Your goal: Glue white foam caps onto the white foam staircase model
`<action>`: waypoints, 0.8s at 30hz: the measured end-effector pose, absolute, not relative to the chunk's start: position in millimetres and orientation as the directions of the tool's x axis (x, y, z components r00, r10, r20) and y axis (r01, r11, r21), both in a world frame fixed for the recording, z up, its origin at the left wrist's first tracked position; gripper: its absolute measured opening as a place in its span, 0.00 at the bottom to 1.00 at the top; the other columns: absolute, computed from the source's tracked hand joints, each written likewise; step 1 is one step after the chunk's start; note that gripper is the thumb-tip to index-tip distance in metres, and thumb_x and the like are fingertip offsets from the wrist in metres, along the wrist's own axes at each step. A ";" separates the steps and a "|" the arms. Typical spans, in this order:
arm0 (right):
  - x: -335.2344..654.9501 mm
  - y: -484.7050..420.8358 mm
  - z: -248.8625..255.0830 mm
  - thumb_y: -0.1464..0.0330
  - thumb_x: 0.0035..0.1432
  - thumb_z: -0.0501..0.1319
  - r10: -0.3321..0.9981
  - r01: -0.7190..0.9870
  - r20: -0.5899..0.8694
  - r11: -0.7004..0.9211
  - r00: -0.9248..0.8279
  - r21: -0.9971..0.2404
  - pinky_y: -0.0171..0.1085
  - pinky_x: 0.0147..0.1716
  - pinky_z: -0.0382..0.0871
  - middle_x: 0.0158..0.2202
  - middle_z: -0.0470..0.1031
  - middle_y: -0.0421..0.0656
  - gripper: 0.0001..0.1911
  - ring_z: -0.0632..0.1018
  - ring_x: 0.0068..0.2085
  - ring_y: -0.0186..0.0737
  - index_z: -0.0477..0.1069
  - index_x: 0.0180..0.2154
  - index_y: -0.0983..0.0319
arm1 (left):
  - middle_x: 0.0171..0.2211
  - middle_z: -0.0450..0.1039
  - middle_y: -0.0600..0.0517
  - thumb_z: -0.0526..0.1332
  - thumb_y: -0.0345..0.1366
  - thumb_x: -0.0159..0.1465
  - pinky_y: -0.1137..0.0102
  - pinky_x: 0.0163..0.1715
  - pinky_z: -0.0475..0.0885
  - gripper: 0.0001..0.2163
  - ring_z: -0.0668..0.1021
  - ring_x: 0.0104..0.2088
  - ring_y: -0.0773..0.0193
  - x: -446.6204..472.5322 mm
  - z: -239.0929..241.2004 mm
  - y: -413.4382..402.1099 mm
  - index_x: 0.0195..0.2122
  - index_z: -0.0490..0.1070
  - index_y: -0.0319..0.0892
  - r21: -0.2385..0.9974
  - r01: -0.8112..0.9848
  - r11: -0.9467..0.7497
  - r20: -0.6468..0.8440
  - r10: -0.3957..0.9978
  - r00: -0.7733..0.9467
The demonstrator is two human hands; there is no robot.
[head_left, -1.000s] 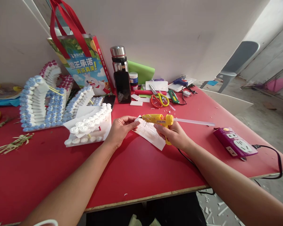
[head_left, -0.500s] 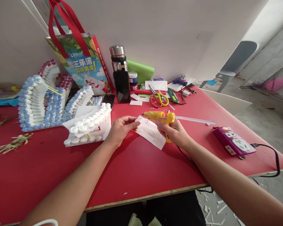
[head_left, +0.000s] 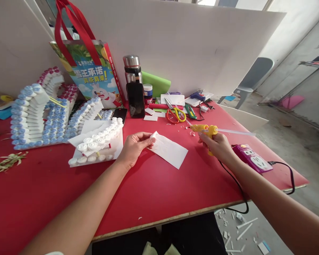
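Observation:
My left hand [head_left: 136, 146] pinches one corner of a white paper strip [head_left: 170, 150], which slants down to the right just above the red table [head_left: 149, 191]. The corner under my thumb looks folded or rolled. Off to the right, my right hand [head_left: 217, 143] is wrapped round the handle of a yellow hot glue gun [head_left: 204, 130]. Its nozzle points left, apart from the paper. A clear glue stick [head_left: 236, 132] sticks out of its back, and a black cord hangs below. Left of my left hand stands a white card piece [head_left: 95, 145] covered with white paper rosettes.
Red-and-yellow scissors [head_left: 176, 114], a green cutter [head_left: 190, 111] and white card pieces lie behind the paper. A phone [head_left: 136, 100] leans on a steel flask [head_left: 132, 65]. A purple power strip [head_left: 252, 158] sits right, blue-and-white rosette pieces [head_left: 39, 117] and a bag [head_left: 87, 74] left.
My right hand has drawn the glue gun away from the paper, to the right. My left hand still pinches the paper in about the same place. The view has shifted slightly.

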State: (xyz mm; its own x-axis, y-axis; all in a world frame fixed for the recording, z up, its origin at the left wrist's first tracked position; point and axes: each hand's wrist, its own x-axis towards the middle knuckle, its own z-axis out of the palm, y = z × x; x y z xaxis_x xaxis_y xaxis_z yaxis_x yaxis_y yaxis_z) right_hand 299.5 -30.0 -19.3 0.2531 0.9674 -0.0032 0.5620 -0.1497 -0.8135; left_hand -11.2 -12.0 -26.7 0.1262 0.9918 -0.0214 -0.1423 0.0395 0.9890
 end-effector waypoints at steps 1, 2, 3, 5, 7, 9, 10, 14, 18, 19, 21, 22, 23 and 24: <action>301.7 -30.4 -21.5 0.45 0.57 0.61 0.965 0.571 0.009 -0.149 0.263 -0.807 0.35 0.20 0.61 0.21 0.69 0.42 0.27 0.68 0.22 0.35 0.73 0.25 0.64 | 0.32 0.78 0.49 0.76 0.41 0.52 0.68 0.37 0.74 0.14 0.76 0.31 0.66 -11.3 -26.3 -12.1 0.37 0.82 0.39 0.989 -0.141 0.036 -0.019 0.992 0.124; 303.1 -30.6 -23.8 0.45 0.56 0.61 0.963 0.585 0.024 -0.144 0.269 -0.798 0.35 0.20 0.60 0.20 0.68 0.41 0.27 0.67 0.22 0.35 0.71 0.24 0.63 | 0.31 0.78 0.50 0.76 0.40 0.52 0.68 0.37 0.74 0.14 0.76 0.30 0.66 -11.3 -25.8 -12.2 0.36 0.82 0.39 0.989 -0.142 0.035 -0.017 0.992 0.122; 303.7 -30.5 -26.2 0.45 0.56 0.61 0.962 0.602 0.042 -0.136 0.272 -0.787 0.35 0.19 0.59 0.19 0.66 0.40 0.27 0.66 0.21 0.35 0.69 0.23 0.62 | 0.31 0.78 0.50 0.76 0.40 0.51 0.68 0.37 0.74 0.14 0.75 0.30 0.67 -11.3 -25.4 -12.4 0.36 0.82 0.39 0.989 -0.144 0.035 -0.017 0.992 0.122; 303.5 -29.2 -30.4 0.46 0.56 0.61 0.962 0.631 0.074 -0.112 0.262 -0.767 0.35 0.19 0.56 0.17 0.61 0.38 0.27 0.63 0.21 0.33 0.63 0.20 0.60 | 0.31 0.78 0.50 0.76 0.39 0.51 0.68 0.36 0.74 0.14 0.75 0.30 0.67 -11.2 -24.8 -12.6 0.36 0.82 0.39 0.988 -0.150 0.036 -0.018 0.992 0.121; 302.0 -26.5 -33.8 0.46 0.57 0.61 0.968 0.645 0.095 -0.081 0.234 -0.760 0.35 0.19 0.54 0.16 0.58 0.36 0.28 0.61 0.20 0.32 0.57 0.20 0.59 | 0.32 0.78 0.50 0.76 0.39 0.51 0.69 0.36 0.74 0.13 0.76 0.31 0.66 -11.3 -24.7 -12.4 0.36 0.82 0.39 0.988 -0.151 0.035 -0.016 0.992 0.124; 300.0 -23.7 -36.3 0.45 0.58 0.60 0.975 0.655 0.097 -0.060 0.201 -0.753 0.35 0.19 0.53 0.16 0.57 0.36 0.29 0.60 0.20 0.32 0.54 0.19 0.58 | 0.32 0.78 0.49 0.76 0.39 0.51 0.68 0.36 0.74 0.14 0.76 0.31 0.66 -11.6 -25.0 -11.8 0.36 0.82 0.39 0.988 -0.150 0.035 -0.016 0.992 0.123; 299.1 -22.6 -37.3 0.45 0.58 0.60 0.977 0.667 0.098 -0.053 0.187 -0.743 0.36 0.19 0.53 0.16 0.57 0.36 0.30 0.60 0.19 0.32 0.53 0.19 0.58 | 0.32 0.78 0.49 0.76 0.40 0.50 0.68 0.37 0.74 0.14 0.76 0.31 0.66 -11.9 -25.3 -11.5 0.36 0.82 0.39 0.988 -0.150 0.036 -0.018 0.993 0.120; 296.4 -22.2 -38.9 0.45 0.60 0.57 0.980 0.735 0.128 -0.023 0.149 -0.677 0.37 0.19 0.52 0.14 0.56 0.37 0.31 0.59 0.19 0.33 0.50 0.18 0.57 | 0.32 0.79 0.49 0.76 0.41 0.50 0.67 0.37 0.74 0.15 0.76 0.30 0.66 -12.8 -26.6 -10.4 0.35 0.82 0.39 0.987 -0.153 0.045 -0.028 0.994 0.108; 294.0 -23.1 -36.9 0.45 0.61 0.55 0.980 0.787 0.158 -0.001 0.125 -0.616 0.37 0.20 0.50 0.15 0.55 0.37 0.30 0.58 0.20 0.34 0.48 0.19 0.56 | 0.32 0.79 0.49 0.76 0.42 0.50 0.67 0.37 0.73 0.15 0.76 0.30 0.66 -12.5 -27.2 -10.6 0.36 0.82 0.39 0.987 -0.154 0.040 -0.022 0.993 0.116; 293.1 -22.6 -35.9 0.45 0.62 0.54 0.979 0.799 0.168 0.007 0.118 -0.601 0.37 0.21 0.50 0.15 0.55 0.37 0.30 0.58 0.20 0.34 0.49 0.19 0.57 | 0.32 0.79 0.49 0.76 0.42 0.50 0.67 0.37 0.73 0.15 0.76 0.30 0.66 -12.3 -27.1 -10.9 0.36 0.82 0.39 0.987 -0.156 0.040 -0.022 0.993 0.119; 291.6 -20.7 -33.3 0.44 0.63 0.52 0.980 0.819 0.169 0.007 0.110 -0.574 0.38 0.22 0.51 0.16 0.56 0.37 0.30 0.59 0.20 0.35 0.49 0.20 0.57 | 0.32 0.78 0.50 0.76 0.41 0.50 0.68 0.37 0.73 0.15 0.76 0.30 0.67 -11.9 -26.5 -11.5 0.36 0.82 0.39 0.985 -0.164 0.045 -0.024 0.991 0.128; 291.4 -19.8 -31.6 0.44 0.63 0.51 0.983 0.828 0.150 0.000 0.102 -0.560 0.38 0.22 0.51 0.17 0.57 0.38 0.30 0.61 0.21 0.35 0.50 0.20 0.57 | 0.32 0.78 0.50 0.76 0.41 0.50 0.68 0.36 0.73 0.15 0.76 0.30 0.67 -11.7 -26.0 -11.8 0.36 0.82 0.39 0.984 -0.170 0.049 -0.026 0.991 0.134; 291.9 -19.4 -29.8 0.43 0.63 0.51 0.988 0.841 0.121 -0.014 0.095 -0.541 0.38 0.23 0.52 0.17 0.59 0.39 0.30 0.62 0.21 0.36 0.50 0.20 0.57 | 0.32 0.78 0.50 0.76 0.41 0.50 0.68 0.36 0.73 0.15 0.76 0.30 0.67 -11.6 -25.4 -12.1 0.36 0.82 0.40 0.982 -0.178 0.054 -0.029 0.990 0.139; 293.3 -19.9 -28.0 0.42 0.63 0.51 0.992 0.857 0.091 -0.030 0.090 -0.515 0.38 0.23 0.53 0.17 0.61 0.39 0.30 0.64 0.21 0.37 0.52 0.20 0.57 | 0.32 0.79 0.50 0.76 0.41 0.50 0.68 0.36 0.73 0.14 0.76 0.30 0.67 -11.5 -24.8 -12.4 0.36 0.82 0.40 0.981 -0.187 0.058 -0.032 0.989 0.141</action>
